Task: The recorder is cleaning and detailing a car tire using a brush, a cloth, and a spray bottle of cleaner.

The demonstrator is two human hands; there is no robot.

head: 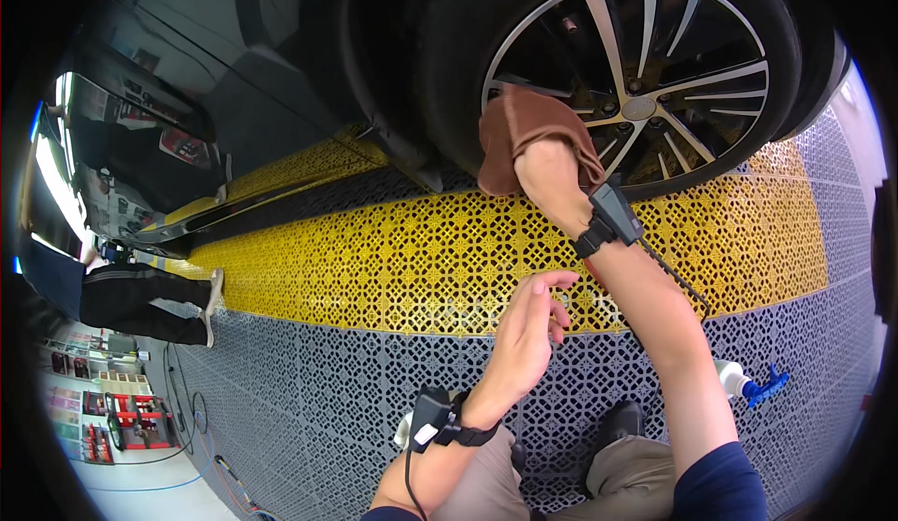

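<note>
My right hand is tucked into a brown cloth and its fingers are hidden by the folds. The cloth lies over the lower left edge of the wheel rim and the black tyre around it. Silver and black spokes spread from a round centre cap. Nothing is in my left hand; its fingers are bent and apart, above the floor between my knees and the wheel. Each wrist wears a strapped device with a cable.
Dark, glossy car bodywork runs to the left. Yellow and grey perforated tiles cover the floor. A white spray bottle with a blue trigger lies at my right. Another person stands at the left, near cables and hoses.
</note>
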